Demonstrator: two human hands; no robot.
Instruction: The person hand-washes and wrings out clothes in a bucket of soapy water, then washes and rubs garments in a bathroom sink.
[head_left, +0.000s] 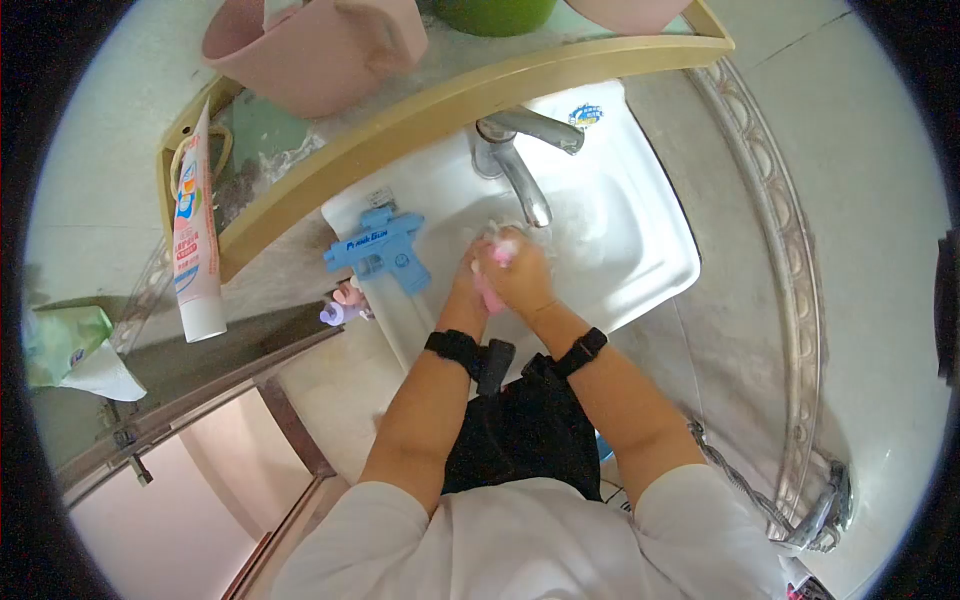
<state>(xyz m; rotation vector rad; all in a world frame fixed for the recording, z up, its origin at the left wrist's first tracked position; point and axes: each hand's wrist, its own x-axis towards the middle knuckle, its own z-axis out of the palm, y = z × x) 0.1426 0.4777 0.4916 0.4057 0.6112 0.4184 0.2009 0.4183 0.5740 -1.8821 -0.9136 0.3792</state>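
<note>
Both my hands are together over the white sink [640, 250], just below the metal faucet [525, 185]. A small pink item [489, 293] is pressed between them, with whitish foam or water around it; its kind cannot be made out. My left hand [468, 280] is closed against its left side. From the right, my right hand [527, 278] wraps over it with curled fingers. Parts of the pink item are hidden by the fingers. On the sink's left rim, beside my left hand, lies a blue toy gun [380, 248].
A yellowish-edged shelf [420, 95] above the sink bears a pink cup [310, 60] and a green container [495, 12]. A white-and-pink tube [197, 240] is at its left end. A small purple-and-pink object [345, 303] sits left of the sink. A shower hose [740, 480] hangs at lower right.
</note>
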